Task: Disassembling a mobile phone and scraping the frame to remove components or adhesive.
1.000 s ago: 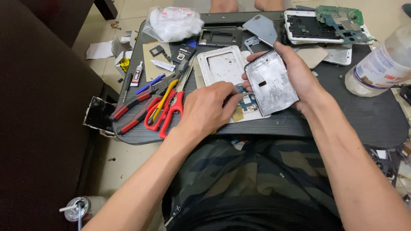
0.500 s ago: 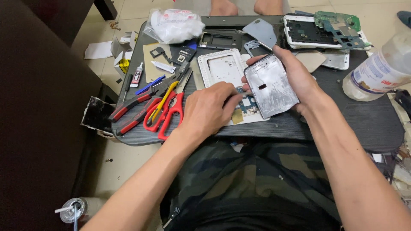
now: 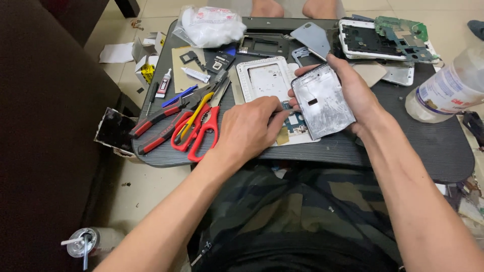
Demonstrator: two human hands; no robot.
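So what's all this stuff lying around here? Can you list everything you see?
silver phone frame: 1, grey metal, held tilted in right hand
small circuit board: 1, blue-green, under left fingertips
white phone frame: 1, tray centre
scissors: 1, red handles, tray left
pliers: 1, red and black, beside scissors
glue tube: 1, white, tray's left edge
plastic bag: 1, white, tray's far left
green circuit board: 1, far right
bottle: 1, clear, right
tray: 1, dark, on lap
left hand: 1, on tray
right hand: 1, gripping frame
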